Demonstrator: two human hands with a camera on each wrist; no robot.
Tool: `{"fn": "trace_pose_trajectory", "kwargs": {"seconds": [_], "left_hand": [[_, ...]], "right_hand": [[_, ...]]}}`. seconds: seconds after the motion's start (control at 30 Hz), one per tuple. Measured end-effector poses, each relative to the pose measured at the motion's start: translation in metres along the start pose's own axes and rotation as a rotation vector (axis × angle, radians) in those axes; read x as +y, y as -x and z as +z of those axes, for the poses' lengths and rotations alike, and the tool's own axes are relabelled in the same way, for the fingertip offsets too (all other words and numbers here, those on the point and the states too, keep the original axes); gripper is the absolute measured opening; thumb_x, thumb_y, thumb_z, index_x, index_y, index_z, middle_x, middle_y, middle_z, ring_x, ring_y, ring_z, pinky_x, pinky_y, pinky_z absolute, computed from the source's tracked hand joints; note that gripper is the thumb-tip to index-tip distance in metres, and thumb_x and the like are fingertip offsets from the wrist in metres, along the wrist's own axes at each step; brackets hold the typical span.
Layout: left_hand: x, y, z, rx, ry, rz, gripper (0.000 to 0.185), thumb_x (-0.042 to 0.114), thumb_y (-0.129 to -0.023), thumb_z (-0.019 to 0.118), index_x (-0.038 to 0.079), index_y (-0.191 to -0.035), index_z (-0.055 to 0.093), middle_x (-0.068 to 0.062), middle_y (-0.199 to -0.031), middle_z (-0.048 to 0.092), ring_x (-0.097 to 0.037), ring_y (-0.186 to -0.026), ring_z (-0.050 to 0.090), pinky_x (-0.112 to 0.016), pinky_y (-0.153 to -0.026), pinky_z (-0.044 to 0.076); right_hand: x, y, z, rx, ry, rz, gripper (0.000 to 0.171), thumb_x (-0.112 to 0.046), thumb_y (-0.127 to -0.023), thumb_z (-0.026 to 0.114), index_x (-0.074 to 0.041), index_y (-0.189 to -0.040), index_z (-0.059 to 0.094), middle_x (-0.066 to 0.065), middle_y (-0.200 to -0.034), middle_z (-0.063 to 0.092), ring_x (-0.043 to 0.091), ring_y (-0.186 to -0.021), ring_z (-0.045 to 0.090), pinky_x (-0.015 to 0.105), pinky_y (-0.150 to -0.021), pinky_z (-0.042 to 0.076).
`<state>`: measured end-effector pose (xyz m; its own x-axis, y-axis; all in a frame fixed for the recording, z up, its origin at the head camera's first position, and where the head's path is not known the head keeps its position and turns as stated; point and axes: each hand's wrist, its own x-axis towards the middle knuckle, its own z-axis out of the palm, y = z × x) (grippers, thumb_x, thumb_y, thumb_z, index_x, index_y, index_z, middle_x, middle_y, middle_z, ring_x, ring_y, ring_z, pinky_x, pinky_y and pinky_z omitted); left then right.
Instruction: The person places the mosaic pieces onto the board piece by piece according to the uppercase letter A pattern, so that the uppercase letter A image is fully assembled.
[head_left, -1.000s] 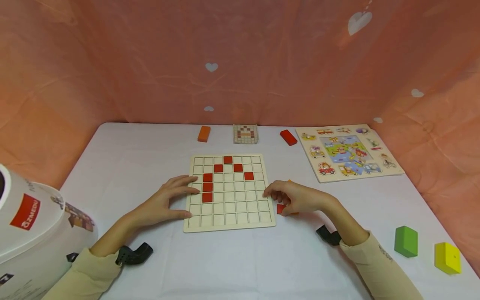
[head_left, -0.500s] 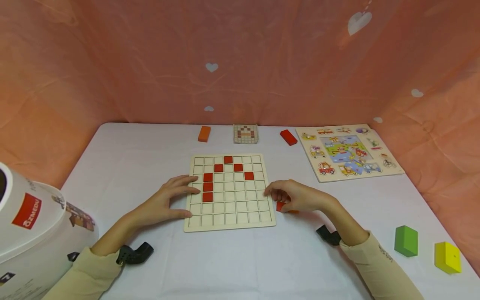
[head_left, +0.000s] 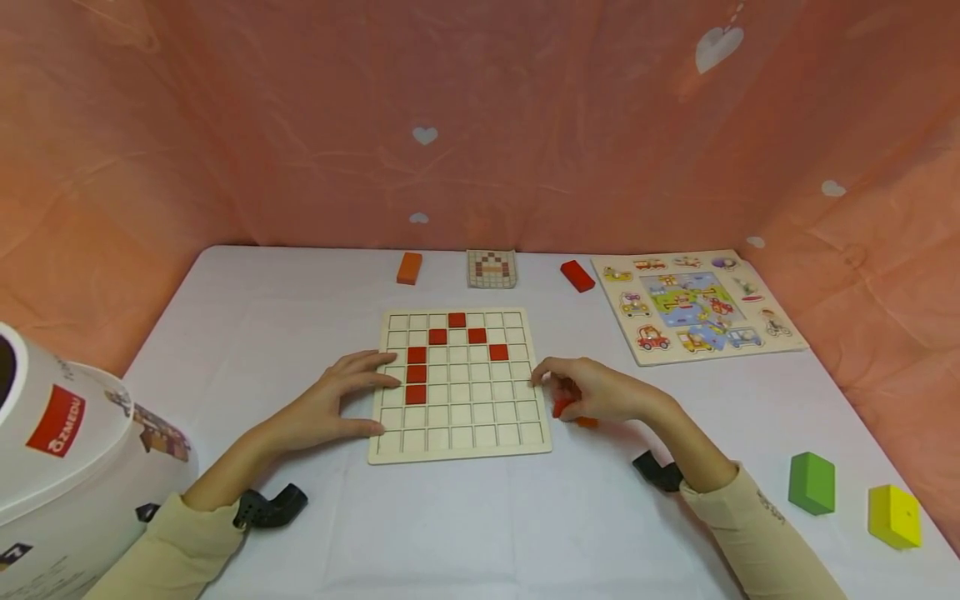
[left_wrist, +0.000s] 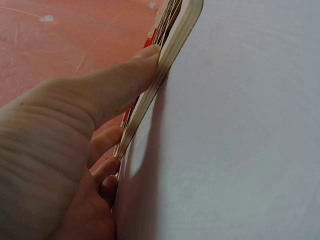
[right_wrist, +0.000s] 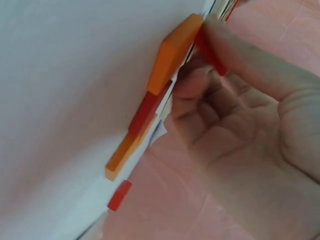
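Note:
A pale wooden grid board (head_left: 460, 417) lies on the table with several red square tiles (head_left: 498, 352) set in its upper cells. My left hand (head_left: 330, 398) rests at its left side, fingers extended over the rim and the thumb (left_wrist: 142, 65) touching the edge. Just beyond the board's right edge, my right hand (head_left: 596, 390) pinches a red tile (right_wrist: 210, 52) between thumb and fingers, the tile tilted. Below that hand lies an orange tile (right_wrist: 175, 52), and the right wrist view has a dark red tile (right_wrist: 149, 107) and another orange tile (right_wrist: 122, 155) lined up past it.
Behind the board lie a small pattern card (head_left: 491, 269), an orange block (head_left: 408, 268) and a red block (head_left: 577, 275). A picture puzzle (head_left: 630, 333) takes the back right. Green (head_left: 812, 483) and yellow (head_left: 895, 517) blocks stand at right, a white bucket (head_left: 97, 467) at left.
The red tile by my right hand went from lying flat to tilted up in the fingertips, and that hand shifted slightly right. My left hand and the board stayed put.

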<state>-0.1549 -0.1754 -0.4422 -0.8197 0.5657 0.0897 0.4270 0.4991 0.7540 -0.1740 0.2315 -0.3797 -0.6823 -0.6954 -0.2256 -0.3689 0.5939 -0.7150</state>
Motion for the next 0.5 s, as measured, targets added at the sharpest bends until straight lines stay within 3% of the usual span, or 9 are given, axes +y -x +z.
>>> {"fn": "trace_pose_trajectory", "kwargs": {"seconds": [0.2, 0.5], "left_hand": [[0.0, -0.001, 0.0, -0.004, -0.004, 0.003, 0.055, 0.032, -0.079, 0.085, 0.019, -0.128, 0.066, -0.006, -0.157, 0.035, -0.035, -0.147, 0.018, -0.071, -0.108, 0.019], [-0.001, -0.001, 0.001, 0.0, 0.002, -0.001, 0.054, 0.032, -0.079, 0.085, 0.019, -0.128, 0.066, -0.006, -0.157, 0.036, -0.036, -0.146, 0.019, -0.071, -0.108, 0.019]], "right_hand": [[-0.001, -0.008, -0.008, 0.021, -0.103, -0.025, 0.014, 0.002, -0.087, 0.073, -0.003, -0.099, 0.068, 0.002, -0.091, 0.065, 0.022, -0.087, 0.056, 0.027, -0.078, 0.05], [-0.021, -0.05, -0.022, 0.024, -0.174, -0.073, 0.021, 0.008, -0.089, 0.064, 0.004, -0.108, 0.072, 0.01, -0.105, 0.071, 0.025, -0.095, 0.059, 0.029, -0.086, 0.051]]}}
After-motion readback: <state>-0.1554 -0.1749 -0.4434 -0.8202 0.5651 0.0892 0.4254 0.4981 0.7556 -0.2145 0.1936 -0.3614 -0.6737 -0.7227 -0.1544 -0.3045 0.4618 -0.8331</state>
